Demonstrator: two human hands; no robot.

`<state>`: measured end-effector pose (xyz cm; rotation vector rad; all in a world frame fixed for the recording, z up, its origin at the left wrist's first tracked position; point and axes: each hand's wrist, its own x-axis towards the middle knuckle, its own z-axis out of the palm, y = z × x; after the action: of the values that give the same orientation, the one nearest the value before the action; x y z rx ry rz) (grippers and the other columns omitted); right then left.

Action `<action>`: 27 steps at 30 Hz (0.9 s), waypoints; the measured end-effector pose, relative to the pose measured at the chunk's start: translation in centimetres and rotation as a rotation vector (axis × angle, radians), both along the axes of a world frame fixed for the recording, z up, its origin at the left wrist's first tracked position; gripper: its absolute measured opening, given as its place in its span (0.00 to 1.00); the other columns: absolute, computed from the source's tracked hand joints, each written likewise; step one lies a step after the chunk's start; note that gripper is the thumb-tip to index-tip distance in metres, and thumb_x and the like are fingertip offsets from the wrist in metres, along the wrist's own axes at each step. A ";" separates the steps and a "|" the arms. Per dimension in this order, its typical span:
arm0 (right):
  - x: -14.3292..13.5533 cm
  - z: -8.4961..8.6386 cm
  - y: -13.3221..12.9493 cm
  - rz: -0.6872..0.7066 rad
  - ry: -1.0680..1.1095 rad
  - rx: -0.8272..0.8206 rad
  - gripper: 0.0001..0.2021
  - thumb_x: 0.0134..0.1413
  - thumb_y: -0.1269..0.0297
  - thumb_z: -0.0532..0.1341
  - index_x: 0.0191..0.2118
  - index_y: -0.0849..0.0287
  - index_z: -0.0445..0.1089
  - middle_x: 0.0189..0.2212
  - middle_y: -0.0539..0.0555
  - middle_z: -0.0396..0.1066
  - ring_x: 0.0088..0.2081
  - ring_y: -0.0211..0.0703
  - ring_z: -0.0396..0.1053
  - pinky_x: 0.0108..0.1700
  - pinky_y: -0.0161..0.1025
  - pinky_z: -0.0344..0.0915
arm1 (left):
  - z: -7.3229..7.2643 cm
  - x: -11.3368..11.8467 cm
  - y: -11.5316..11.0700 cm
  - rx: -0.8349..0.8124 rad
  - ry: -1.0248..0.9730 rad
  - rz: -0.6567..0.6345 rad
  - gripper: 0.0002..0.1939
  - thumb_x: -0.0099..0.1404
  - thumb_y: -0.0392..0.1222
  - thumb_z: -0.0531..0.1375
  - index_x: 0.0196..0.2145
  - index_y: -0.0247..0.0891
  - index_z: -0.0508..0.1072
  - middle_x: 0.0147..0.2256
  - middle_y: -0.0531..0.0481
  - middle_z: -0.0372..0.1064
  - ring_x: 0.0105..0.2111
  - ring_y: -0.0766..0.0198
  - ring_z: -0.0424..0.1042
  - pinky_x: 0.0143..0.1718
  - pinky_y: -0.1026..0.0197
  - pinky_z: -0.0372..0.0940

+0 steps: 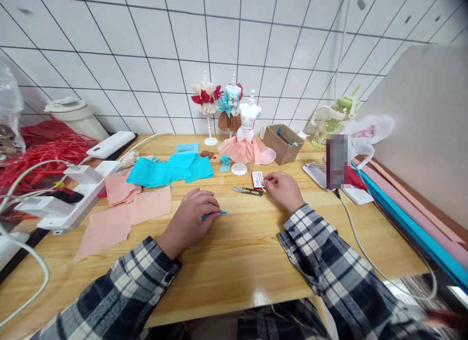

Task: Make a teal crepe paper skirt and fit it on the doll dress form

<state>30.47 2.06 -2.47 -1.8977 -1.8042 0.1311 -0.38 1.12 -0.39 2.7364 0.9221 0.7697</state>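
My left hand (197, 213) rests on the wooden table, its fingers curled over a small piece of blue material (210, 212) that shows between and beyond them. At the right, my right hand (283, 188) has thumb and forefinger together at the lower right edge of a small white and red box (258, 179). What the fingertips pinch is too small to make out. Black-handled thread snips (248, 190) lie just left of that hand, below the box. Behind them stands a white mini mannequin (250, 117) in a peach skirt (242, 148).
Blue cloth pieces (173, 169) and peach cloth pieces (109, 223) lie to the left, near a white power strip (82, 198). Two dressed mannequins, a cardboard box (283, 143) and a green bottle (336, 117) stand at the back. A phone stand (316, 177) and a cable are right.
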 end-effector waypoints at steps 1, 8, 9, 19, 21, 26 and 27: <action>-0.2 -0.2 0.1 0.011 -0.014 -0.015 0.10 0.56 0.61 0.60 0.39 0.58 0.76 0.37 0.55 0.75 0.40 0.46 0.69 0.44 0.40 0.60 | 0.0 0.0 0.0 -0.002 0.002 -0.002 0.08 0.65 0.38 0.58 0.31 0.43 0.79 0.35 0.51 0.76 0.45 0.57 0.71 0.55 0.46 0.56; -0.8 -0.4 0.6 -0.057 -0.003 -0.053 0.10 0.55 0.63 0.61 0.42 0.58 0.75 0.38 0.54 0.77 0.40 0.44 0.69 0.42 0.38 0.60 | -0.1 0.0 0.0 -0.033 0.017 -0.048 0.10 0.66 0.39 0.57 0.31 0.44 0.78 0.35 0.51 0.76 0.42 0.58 0.71 0.55 0.46 0.57; -0.7 -0.4 0.6 -0.077 0.016 -0.069 0.10 0.55 0.62 0.61 0.42 0.57 0.74 0.37 0.53 0.77 0.39 0.44 0.70 0.40 0.38 0.60 | -0.1 0.1 0.0 -0.036 0.018 -0.050 0.10 0.66 0.39 0.57 0.31 0.44 0.79 0.35 0.51 0.76 0.42 0.59 0.71 0.54 0.47 0.57; -1.1 -0.2 0.6 -0.011 -0.059 -0.062 0.06 0.58 0.65 0.59 0.34 0.60 0.73 0.36 0.58 0.73 0.39 0.45 0.68 0.41 0.38 0.58 | 0.0 0.3 -0.1 -0.051 0.036 -0.056 0.09 0.65 0.39 0.57 0.32 0.44 0.79 0.35 0.50 0.76 0.41 0.59 0.72 0.54 0.47 0.58; -1.5 -0.1 0.4 0.001 -0.057 -0.049 0.06 0.59 0.66 0.58 0.35 0.60 0.72 0.36 0.60 0.73 0.38 0.46 0.68 0.39 0.39 0.59 | -0.1 0.3 -0.1 -0.057 0.035 -0.055 0.09 0.65 0.39 0.57 0.32 0.43 0.78 0.35 0.49 0.76 0.40 0.59 0.72 0.53 0.47 0.60; -1.1 -0.2 0.2 -0.044 0.050 -0.009 0.11 0.61 0.62 0.55 0.37 0.59 0.74 0.34 0.57 0.76 0.35 0.45 0.70 0.37 0.38 0.61 | -0.4 0.3 0.0 -0.087 -0.059 -0.028 0.07 0.63 0.38 0.59 0.31 0.41 0.78 0.35 0.48 0.77 0.40 0.58 0.74 0.50 0.51 0.64; -0.9 -0.2 0.2 -0.074 0.105 0.015 0.12 0.61 0.61 0.55 0.38 0.59 0.75 0.34 0.56 0.76 0.35 0.44 0.71 0.37 0.38 0.62 | -0.5 0.3 0.0 -0.105 -0.091 -0.011 0.07 0.62 0.38 0.59 0.31 0.41 0.78 0.34 0.48 0.77 0.41 0.58 0.74 0.49 0.52 0.65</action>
<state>29.61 2.22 -2.68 -1.9078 -1.6600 0.1875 -0.09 1.11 -0.92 2.5913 0.9019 0.8120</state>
